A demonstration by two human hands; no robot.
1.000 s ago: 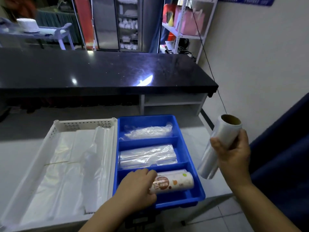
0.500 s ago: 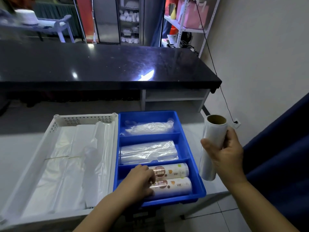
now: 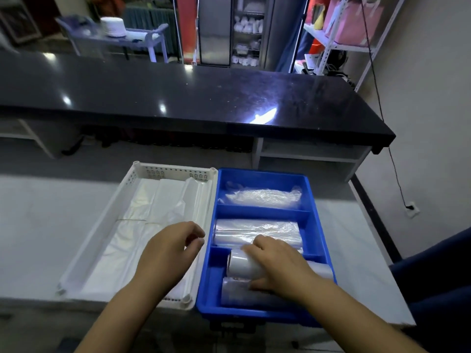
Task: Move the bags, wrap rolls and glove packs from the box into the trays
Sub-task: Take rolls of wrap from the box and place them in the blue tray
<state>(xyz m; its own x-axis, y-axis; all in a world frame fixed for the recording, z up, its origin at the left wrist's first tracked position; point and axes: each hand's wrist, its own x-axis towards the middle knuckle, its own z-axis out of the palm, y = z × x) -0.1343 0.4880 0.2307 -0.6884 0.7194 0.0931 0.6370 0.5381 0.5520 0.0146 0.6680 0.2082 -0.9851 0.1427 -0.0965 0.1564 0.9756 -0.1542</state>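
Note:
A blue divided tray (image 3: 265, 174) stands on the white table, with a white perforated tray (image 3: 175, 170) to its left. My right hand (image 3: 277, 263) grips a clear wrap roll (image 3: 240, 264) and lays it across the blue tray's near compartment, on top of another roll (image 3: 234, 293). The middle compartment holds a pack of clear bags (image 3: 254, 231); the far one holds a crinkly clear pack (image 3: 262, 197). My left hand (image 3: 168, 253) hovers over the seam between the trays, fingers loosely curled, holding nothing. White plastic bags (image 3: 158, 210) lie flat in the white tray.
A long black counter (image 3: 178, 98) runs behind the table, with white shelving under it. A black cable (image 3: 392, 159) hangs down the right wall to a socket. A dark blue surface (image 3: 438, 276) sits at the right, past the table's edge.
My right hand has brought the clear wrap roll from the right of the blue tray down into its near compartment. My left hand has left the printed rolls and moved up and left.

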